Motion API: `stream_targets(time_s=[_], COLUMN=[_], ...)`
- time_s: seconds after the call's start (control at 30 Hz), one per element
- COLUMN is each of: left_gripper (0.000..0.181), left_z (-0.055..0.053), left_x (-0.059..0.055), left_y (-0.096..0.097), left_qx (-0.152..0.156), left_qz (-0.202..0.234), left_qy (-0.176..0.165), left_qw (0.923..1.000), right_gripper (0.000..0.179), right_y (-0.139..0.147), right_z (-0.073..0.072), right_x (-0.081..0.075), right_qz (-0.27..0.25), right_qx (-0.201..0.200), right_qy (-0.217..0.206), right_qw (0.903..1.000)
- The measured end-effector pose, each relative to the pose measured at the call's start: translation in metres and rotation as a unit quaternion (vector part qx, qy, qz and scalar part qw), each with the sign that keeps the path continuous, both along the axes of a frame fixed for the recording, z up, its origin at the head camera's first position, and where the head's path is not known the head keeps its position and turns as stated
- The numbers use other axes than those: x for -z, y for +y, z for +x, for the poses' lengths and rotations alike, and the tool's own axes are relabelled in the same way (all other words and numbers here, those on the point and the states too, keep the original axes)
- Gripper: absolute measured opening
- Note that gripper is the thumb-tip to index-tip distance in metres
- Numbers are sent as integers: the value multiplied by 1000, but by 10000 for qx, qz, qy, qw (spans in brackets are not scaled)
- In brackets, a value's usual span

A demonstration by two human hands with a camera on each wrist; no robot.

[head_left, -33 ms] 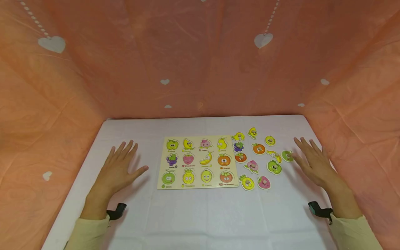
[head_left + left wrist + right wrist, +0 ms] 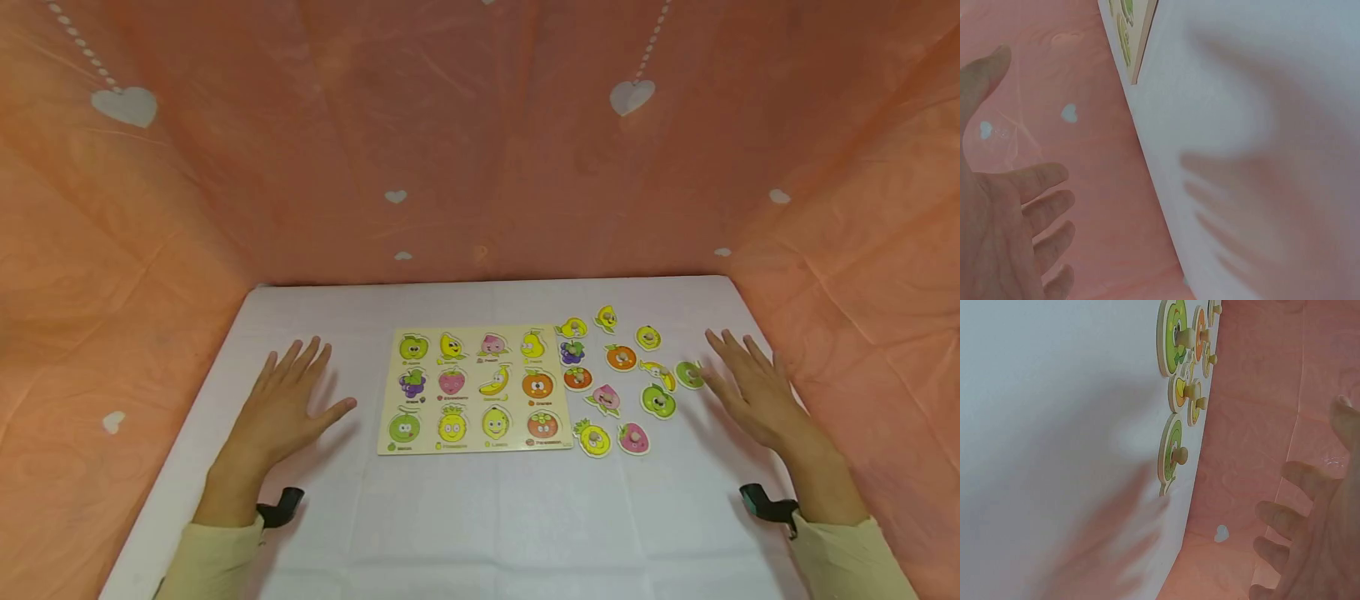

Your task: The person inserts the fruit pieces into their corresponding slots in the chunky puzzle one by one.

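Note:
A flat fruit puzzle board (image 2: pixel 472 446) lies mid-table, with rows of printed fruit shapes. Loose fruit pieces with wooden knobs are scattered to its right, among them an orange (image 2: pixel 621 358), a green apple (image 2: pixel 658 402), a strawberry (image 2: pixel 633 439) and a pineapple (image 2: pixel 594 439). My left hand (image 2: pixel 281 408) hovers left of the board, fingers spread and holding nothing. On the other side my right hand (image 2: pixel 753 396) is held above the table, also spread and bare. Its thumb is nearest the round green melon piece (image 2: pixel 1174 450); the right wrist view shows a space between them.
A white cloth covers the table (image 2: pixel 487 525). Orange-pink sheeting (image 2: pixel 480 167) with white hearts rises at the back and both sides. Dark wrist mounts (image 2: pixel 281 508) sit on both forearms. Several pieces, such as the grapes (image 2: pixel 572 353), lie close against the board's right edge.

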State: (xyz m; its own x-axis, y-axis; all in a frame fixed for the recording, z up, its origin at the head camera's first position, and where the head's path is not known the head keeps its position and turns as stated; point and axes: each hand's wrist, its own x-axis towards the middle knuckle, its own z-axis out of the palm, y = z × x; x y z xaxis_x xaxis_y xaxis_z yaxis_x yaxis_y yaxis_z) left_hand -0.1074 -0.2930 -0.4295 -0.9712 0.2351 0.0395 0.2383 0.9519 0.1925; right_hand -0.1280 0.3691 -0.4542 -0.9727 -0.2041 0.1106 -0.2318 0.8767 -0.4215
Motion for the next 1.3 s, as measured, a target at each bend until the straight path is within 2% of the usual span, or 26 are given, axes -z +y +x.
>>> stream_targets(time_s=[0.37, 0.7, 1.0, 1.3], left_gripper=[103, 103, 105, 114], left_z=[-1, -3, -4, -3], left_x=[10, 25, 37, 45], left_y=[12, 27, 39, 49], left_qx=[62, 304, 490, 609], left_qz=[42, 15, 61, 208], left_qy=[-350, -418, -550, -824], left_qw=[9994, 9987, 9973, 9945], right_gripper=[78, 80, 72, 57], right_y=[-3, -9, -19, -27], right_z=[2, 0, 0, 0], right_x=[5, 9, 10, 16], right_qz=[-23, -73, -350, -480], right_qx=[-79, -264, -420, -529], right_qy=[70, 29, -115, 31], right_qw=[9999, 9996, 9984, 9974])
